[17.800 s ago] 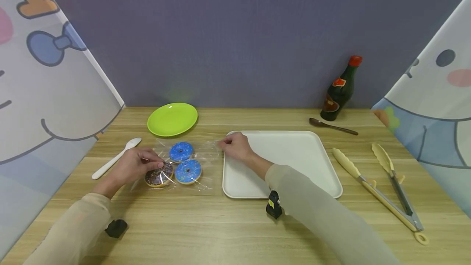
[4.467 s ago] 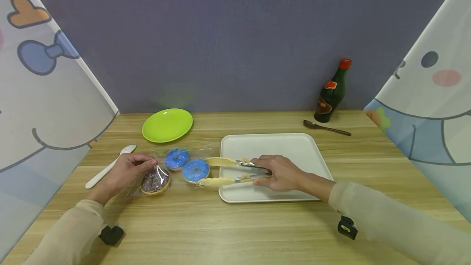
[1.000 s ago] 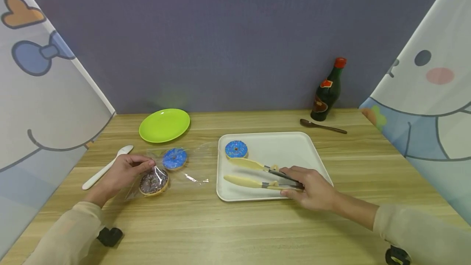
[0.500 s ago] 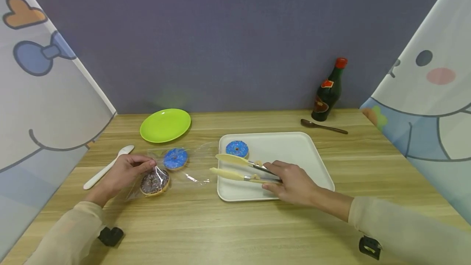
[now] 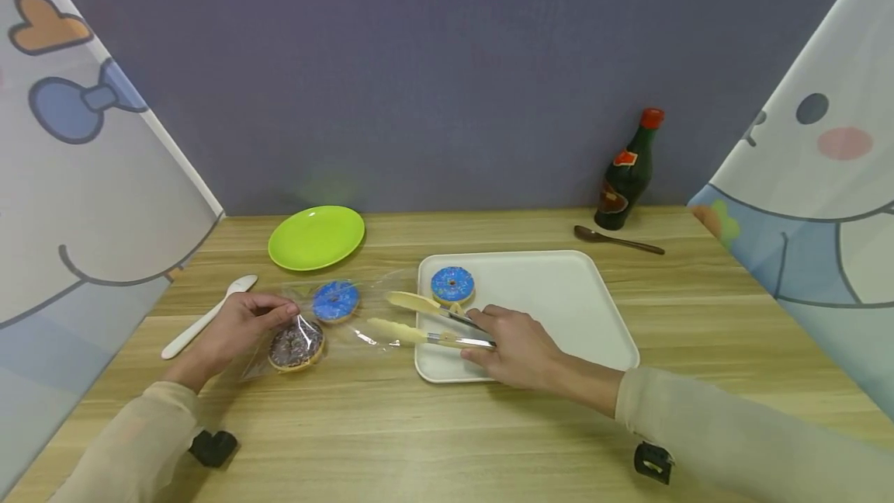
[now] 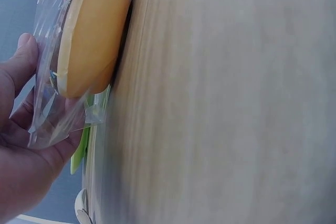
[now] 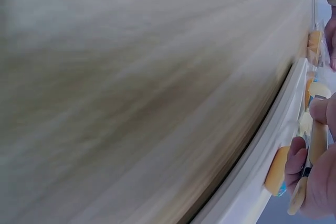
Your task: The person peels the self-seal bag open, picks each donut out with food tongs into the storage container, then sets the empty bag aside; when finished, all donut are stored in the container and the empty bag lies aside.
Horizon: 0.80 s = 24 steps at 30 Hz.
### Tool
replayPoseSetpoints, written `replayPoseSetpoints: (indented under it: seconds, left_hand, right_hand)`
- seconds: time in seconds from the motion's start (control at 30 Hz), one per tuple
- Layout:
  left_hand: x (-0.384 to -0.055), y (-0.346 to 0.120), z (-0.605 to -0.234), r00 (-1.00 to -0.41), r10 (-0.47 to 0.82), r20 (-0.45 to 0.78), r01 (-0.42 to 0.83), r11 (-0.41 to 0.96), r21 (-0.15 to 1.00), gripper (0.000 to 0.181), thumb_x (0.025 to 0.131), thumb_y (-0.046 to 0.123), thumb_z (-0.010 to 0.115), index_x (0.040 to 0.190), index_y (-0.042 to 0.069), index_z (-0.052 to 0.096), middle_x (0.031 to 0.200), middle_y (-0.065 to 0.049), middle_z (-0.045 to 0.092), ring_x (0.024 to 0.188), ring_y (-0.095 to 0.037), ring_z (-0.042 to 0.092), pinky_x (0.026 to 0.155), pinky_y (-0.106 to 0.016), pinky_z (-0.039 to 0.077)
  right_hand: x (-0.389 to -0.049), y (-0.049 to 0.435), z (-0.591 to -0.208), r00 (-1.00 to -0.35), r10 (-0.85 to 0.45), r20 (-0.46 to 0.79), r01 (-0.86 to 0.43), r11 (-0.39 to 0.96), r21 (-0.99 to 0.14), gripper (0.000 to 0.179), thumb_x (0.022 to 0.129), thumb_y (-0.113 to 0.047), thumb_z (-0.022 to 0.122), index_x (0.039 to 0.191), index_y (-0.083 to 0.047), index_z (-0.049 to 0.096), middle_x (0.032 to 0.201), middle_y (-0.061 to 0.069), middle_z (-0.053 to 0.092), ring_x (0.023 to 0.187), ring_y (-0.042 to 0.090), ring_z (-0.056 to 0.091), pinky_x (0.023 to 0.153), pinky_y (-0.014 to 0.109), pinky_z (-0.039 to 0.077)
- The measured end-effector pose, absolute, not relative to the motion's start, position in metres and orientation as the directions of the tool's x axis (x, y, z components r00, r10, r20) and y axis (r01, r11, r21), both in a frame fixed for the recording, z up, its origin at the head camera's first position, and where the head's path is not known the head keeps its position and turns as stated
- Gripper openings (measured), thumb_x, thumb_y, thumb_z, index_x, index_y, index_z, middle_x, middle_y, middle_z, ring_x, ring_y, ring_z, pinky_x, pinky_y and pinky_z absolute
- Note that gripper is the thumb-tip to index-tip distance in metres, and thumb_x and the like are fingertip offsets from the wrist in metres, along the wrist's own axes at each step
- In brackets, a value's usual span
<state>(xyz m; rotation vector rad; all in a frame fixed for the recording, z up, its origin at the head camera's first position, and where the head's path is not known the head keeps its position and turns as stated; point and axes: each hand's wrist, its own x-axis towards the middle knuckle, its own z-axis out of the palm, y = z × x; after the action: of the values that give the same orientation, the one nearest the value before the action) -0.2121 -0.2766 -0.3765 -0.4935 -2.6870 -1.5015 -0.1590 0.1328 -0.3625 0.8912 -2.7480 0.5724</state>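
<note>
In the head view my left hand [image 5: 240, 330] pinches the edge of a clear plastic bag [image 5: 373, 286]. Inside the bag lie a chocolate donut [image 5: 296, 346] right below my fingers and a blue donut [image 5: 336, 301] beside it. The left wrist view shows the bag film between thumb and fingers, with the donut's tan underside [image 6: 97, 35] close by. My right hand [image 5: 520, 348] grips a pair of tongs [image 5: 433, 320], their cream tips spread apart and reaching left over the bag's mouth. Another blue donut [image 5: 452, 285] rests on the white tray [image 5: 559, 309], just behind the tongs.
A green plate [image 5: 317, 238] stands behind the bag, and a white spoon [image 5: 209, 317] lies left of my left hand. At the back right are a dark bottle [image 5: 624, 173] with a red cap and a brown spoon [image 5: 618, 240].
Earlier, one blue donut went from the bag to the tray. Over the last second my right hand has moved the tongs left, back toward the bag. My left hand keeps its hold.
</note>
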Motion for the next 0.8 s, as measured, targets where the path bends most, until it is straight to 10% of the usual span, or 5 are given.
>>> replayPoseSetpoints:
  seconds: [0.3, 0.8]
  left_hand:
    - [-0.211, -0.278, -0.376, -0.949, 0.256, 0.183, 0.291, 0.498, 0.817, 0.018, 0.091, 0.009, 0.065, 0.097, -0.007, 0.070, 0.092, -0.005, 0.069, 0.080, -0.004, 0.061, 0.068, -0.022, 0.053]
    - [-0.214, -0.277, -0.379, -0.946, 0.271, 0.180, 0.290, 0.452, 0.844, 0.019, 0.091, 0.007, 0.064, 0.097, -0.011, 0.068, 0.090, -0.001, 0.068, 0.079, -0.005, 0.063, 0.069, -0.024, 0.054]
  right_hand:
    - [-0.173, 0.106, -0.360, -0.825, -0.503, 0.258, -0.565, 0.756, -0.331, 0.056, 0.081, -0.035, 0.074, 0.125, -0.002, 0.061, 0.114, 0.010, 0.064, 0.098, 0.024, 0.062, 0.070, 0.041, 0.054]
    - [-0.175, 0.081, -0.360, -0.837, -0.499, 0.224, -0.545, 0.792, -0.274, 0.059, 0.080, -0.046, 0.072, 0.121, -0.004, 0.060, 0.108, 0.009, 0.063, 0.078, 0.026, 0.064, 0.054, 0.037, 0.052]
